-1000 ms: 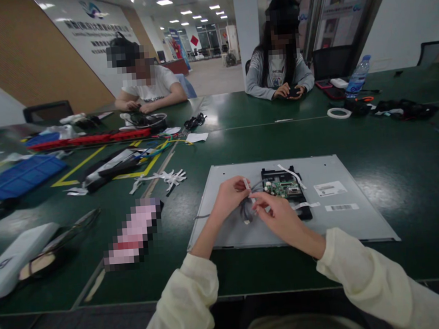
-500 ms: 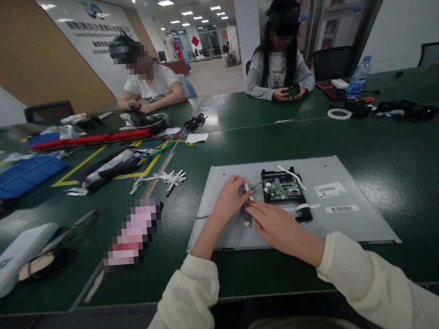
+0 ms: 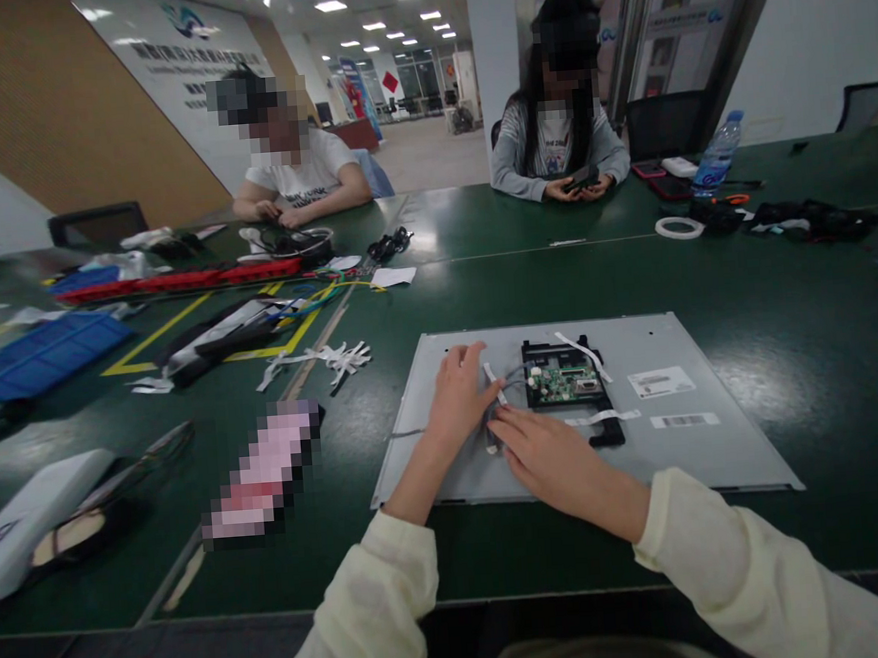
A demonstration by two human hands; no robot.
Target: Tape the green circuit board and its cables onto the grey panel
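Grey cable bundle (image 3: 515, 372): on the grey metal panel (image 3: 708, 458), just left of the green circuit board (image 3: 563, 382); strands run towards the board, and the hands hide much of the rest.
White tape strip (image 3: 492, 377): slants across the bundle between the two hands; whether its ends are stuck to the panel cannot be told.
Left hand (image 3: 459, 398): thumb stretched to the strip, a wide gap between it and the forefinger, the other fingers pointing away over the panel.
Right hand (image 3: 557, 458): fingers close together and nearly straight, tips at the strip's near end; whether they pinch anything beneath cannot be seen.
Step in hand: seemingly, pressing the strip down over the bundle.
Pressing: best to pin one end on bare metal, then smooth across the strands to the other, so that no air gap lifts the tape.
Strands: should lie side by side under the strip; a stacked loop would likely spring it loose.
Slack: leave a little towards the board, so that pressing does not tug the connections.
Black plastic frame (image 3: 609, 427): beside the right hand; better not to lean on it.
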